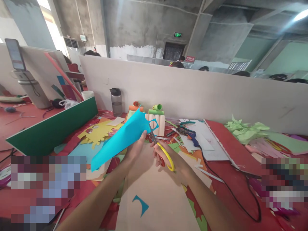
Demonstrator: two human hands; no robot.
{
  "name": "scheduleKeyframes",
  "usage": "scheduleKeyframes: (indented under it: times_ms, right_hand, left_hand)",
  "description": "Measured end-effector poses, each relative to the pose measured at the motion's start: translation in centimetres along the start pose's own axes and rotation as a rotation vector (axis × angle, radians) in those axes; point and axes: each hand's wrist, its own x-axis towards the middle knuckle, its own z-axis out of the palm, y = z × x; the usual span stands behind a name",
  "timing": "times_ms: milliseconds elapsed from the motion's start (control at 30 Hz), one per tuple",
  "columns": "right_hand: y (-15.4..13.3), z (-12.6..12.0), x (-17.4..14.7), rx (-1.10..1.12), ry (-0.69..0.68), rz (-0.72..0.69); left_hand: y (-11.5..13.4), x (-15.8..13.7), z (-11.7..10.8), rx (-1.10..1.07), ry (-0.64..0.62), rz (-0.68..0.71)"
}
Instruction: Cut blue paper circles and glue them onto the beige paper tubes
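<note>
Blue paper [122,134] is held up over the beige sheet [156,192], pinched at its far end by the left hand [137,144]. Yellow-and-red scissors [170,158] are gripped by the right hand [158,152]. If the floppy paper is let bend, it could be cut crooked. Both arms are stretched forward, hands close together.

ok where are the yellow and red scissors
In the head view, the scissors are just right of centre, in the right hand, blades at the blue paper sheet.
</note>
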Motion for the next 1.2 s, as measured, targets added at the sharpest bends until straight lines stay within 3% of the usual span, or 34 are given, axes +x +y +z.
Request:
scheduleKeyframes:
  times_ms: [333, 567, 733, 967, 1200]
  right_hand:
    - [-1.0, 0.6, 0.1, -0.004, 0.01, -0.032]
    - [-0.7, 0.9, 0.3, -0.02, 0.039, -0.07]
    - [-0.4, 1.2, 0.4, -0.004, 0.054, -0.116]
    - [-1.0, 1.3, 0.3, -0.009, 0.058, -0.078]
    - [0.1, 1.2, 0.6, -0.021, 0.055, -0.11]
  left_hand:
    - [0.4, -0.2, -0.1, -0.034, 0.069, 0.057]
    - [0.6, -0.2, -0.1, -0.052, 0.041, 0.124]
    - [0.4, 0.0, 0.0, -0.053, 0.046, 0.105]
    - [0.4, -0.1, 0.1, 0.038, 0.084, 0.1]
    - [0.4, 0.1, -0.1, -0.094, 0.076, 0.068]
